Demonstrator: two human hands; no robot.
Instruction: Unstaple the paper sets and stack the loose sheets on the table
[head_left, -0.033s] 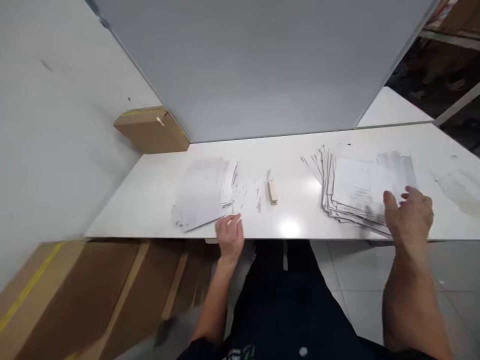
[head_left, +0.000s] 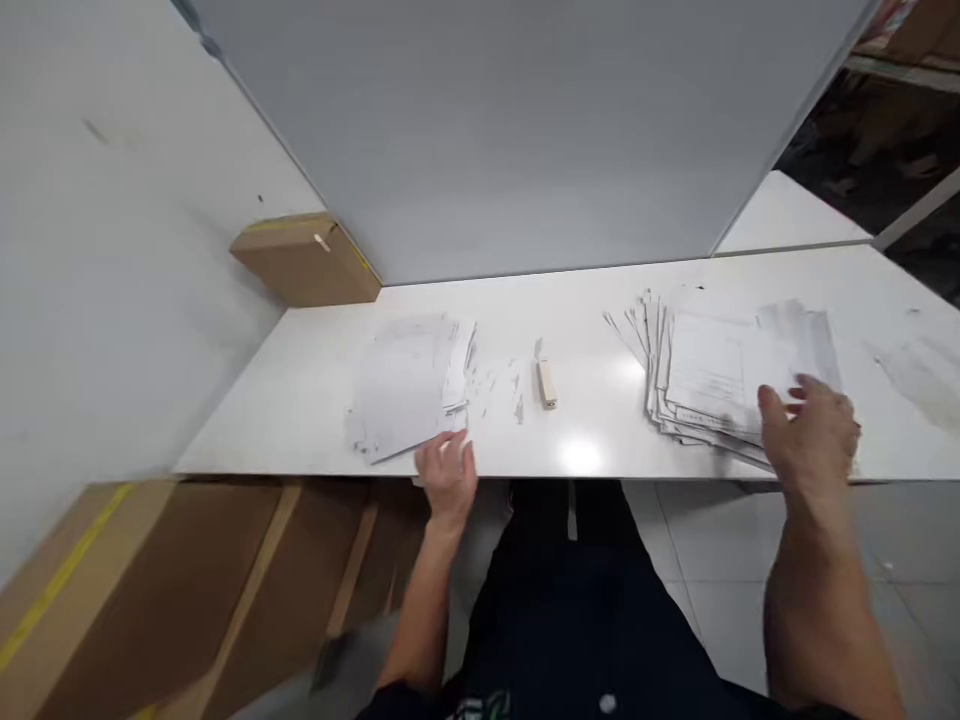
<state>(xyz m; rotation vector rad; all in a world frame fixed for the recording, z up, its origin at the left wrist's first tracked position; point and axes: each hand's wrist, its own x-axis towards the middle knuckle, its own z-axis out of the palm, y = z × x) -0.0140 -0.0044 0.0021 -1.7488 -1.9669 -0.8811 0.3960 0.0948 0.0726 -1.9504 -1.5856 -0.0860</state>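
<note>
My left hand (head_left: 448, 477) is at the table's front edge, by the lower right corner of a stack of white paper sheets (head_left: 405, 385). Its fingers are slightly bent and apart, with nothing visible in them. Over the right side of a larger, fanned pile of printed papers (head_left: 709, 365), my right hand (head_left: 814, 432) hovers with thumb and fingers spread. I cannot tell whether its fingertips touch the sheets. Between the two piles lies a small beige oblong block (head_left: 547, 385) with a dark end.
The white table (head_left: 510, 300) meets a grey panel (head_left: 517, 150) at its back. A cardboard box (head_left: 307, 262) stands in the back left corner. Large cartons (head_left: 150, 590) are below on the left. Clear plastic (head_left: 926, 375) lies at the far right.
My left hand has shifted a little to the left, toward the left stack. My right hand has moved slightly left over the pile. The papers look the same.
</note>
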